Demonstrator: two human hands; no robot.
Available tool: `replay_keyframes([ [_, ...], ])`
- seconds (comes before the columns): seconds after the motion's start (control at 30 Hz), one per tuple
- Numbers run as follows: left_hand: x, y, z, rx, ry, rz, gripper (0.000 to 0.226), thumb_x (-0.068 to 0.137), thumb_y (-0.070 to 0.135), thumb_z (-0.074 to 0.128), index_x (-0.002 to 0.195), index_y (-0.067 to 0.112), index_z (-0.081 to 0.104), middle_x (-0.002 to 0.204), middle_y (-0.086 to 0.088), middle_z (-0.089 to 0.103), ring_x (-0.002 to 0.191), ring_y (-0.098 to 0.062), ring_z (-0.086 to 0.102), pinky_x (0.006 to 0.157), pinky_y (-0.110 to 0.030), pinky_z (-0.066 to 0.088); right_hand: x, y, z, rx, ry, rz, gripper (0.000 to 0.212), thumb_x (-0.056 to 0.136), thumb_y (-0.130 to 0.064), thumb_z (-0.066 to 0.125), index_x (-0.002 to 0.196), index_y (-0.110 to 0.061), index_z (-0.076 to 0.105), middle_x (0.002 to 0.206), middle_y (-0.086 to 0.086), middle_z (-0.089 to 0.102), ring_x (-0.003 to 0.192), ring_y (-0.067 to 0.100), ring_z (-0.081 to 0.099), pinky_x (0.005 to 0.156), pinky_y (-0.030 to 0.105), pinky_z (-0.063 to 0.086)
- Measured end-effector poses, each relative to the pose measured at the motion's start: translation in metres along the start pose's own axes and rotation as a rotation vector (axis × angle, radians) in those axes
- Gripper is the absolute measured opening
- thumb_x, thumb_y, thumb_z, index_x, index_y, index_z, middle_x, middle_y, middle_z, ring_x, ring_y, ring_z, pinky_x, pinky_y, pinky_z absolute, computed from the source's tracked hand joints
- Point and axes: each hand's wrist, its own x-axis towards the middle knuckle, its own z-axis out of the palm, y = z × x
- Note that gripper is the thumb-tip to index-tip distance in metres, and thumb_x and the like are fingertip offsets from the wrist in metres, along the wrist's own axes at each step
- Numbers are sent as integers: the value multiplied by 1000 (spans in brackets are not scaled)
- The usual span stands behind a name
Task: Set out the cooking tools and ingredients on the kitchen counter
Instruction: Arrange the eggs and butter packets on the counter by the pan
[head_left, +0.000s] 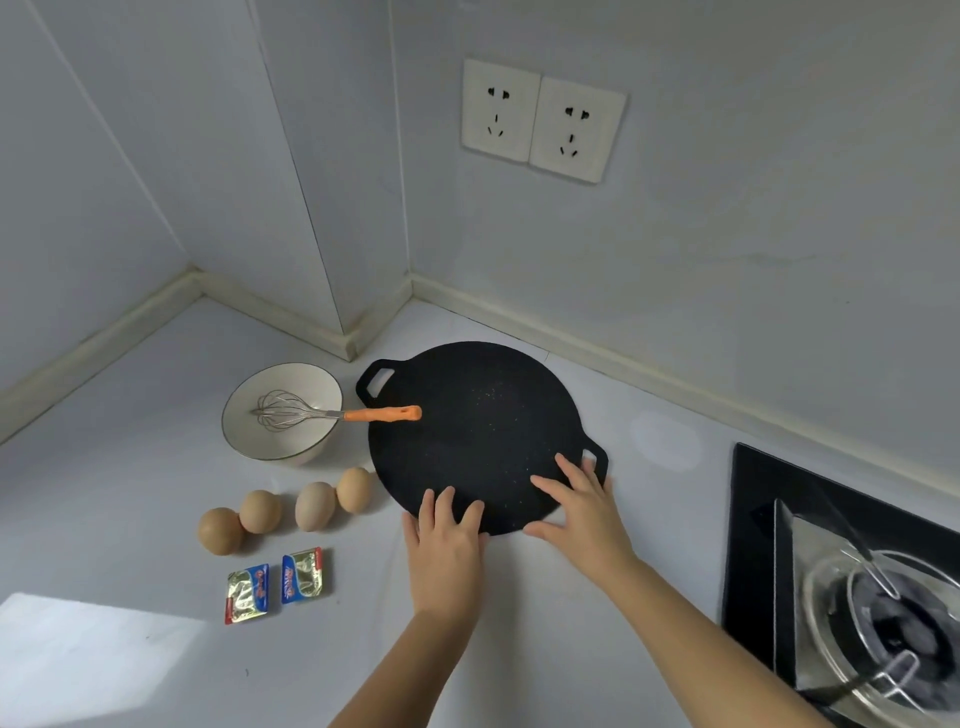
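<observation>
Left grip (444, 540), right grip (582, 514): both released, flat on near rim of black pan (483, 426).

1. Bare counter (130, 415) lay left of the bowl (311, 382) and along the front edge.
2. Four eggs (314, 505) and two foil packets (302, 575) crowded the left side of the griddle pan (483, 431).
3. The whisk handle (384, 413) overhung the pan.
4. A gas stove (857, 597) blocked the right.

Pan (483, 426) lies near the back corner of the counter (130, 415). Bowl (306, 384) just left of it; whisk (332, 414) in the bowl, handle over the pan's rim. Four eggs (315, 505) in a row before the bowl; two packets (301, 574) before them. Stove (753, 519) at the right edge.
</observation>
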Motion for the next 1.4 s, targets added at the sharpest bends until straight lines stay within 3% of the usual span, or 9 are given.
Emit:
replay_keyframes([
  [0.33, 25, 3, -8, -17, 8, -35, 43, 102, 36, 37, 145, 32, 34, 157, -4, 23, 147, -30, 10, 119, -44, 13, 35, 3, -8, -2, -14, -55, 60, 85, -48, 65, 141, -35, 45, 160, 0, 17, 149, 29, -5, 118, 49, -1],
  [0.67, 36, -1, -7, -54, 46, -58, 41, 100, 35, 44, 140, 30, 45, 153, -7, 33, 145, -32, 18, 117, -45, 18, 50, 2, -8, 10, -7, -93, 57, 86, -45, 65, 139, -33, 47, 160, 0, 19, 149, 30, -3, 118, 50, 1],
  [1.0, 38, -3, -10, -41, 23, -44, 43, 102, 37, 38, 144, 32, 36, 156, -4, 24, 146, -29, 11, 118, -41, 12, 51, 0, -12, 5, -20, -96, 57, 86, -44, 65, 139, -33, 48, 160, 2, 18, 149, 30, -5, 118, 50, -2],
  [1.27, 40, -6, -14, -25, 3, -34, 44, 100, 36, 42, 144, 30, 37, 156, -5, 25, 146, -29, 13, 119, -42, 17, 45, -10, -13, -31, -37, -55, 55, 89, -43, 62, 141, -34, 45, 160, 3, 15, 148, 30, -7, 117, 52, 1],
  [1.4, 28, -9, -15, -115, 30, -52, 50, 100, 35, 44, 147, 27, 30, 159, -5, 19, 148, -28, 8, 120, -41, 15, 35, -18, -13, -58, -16, -56, 58, 89, -44, 61, 143, -33, 42, 161, 3, 13, 149, 29, -6, 118, 50, 0],
])
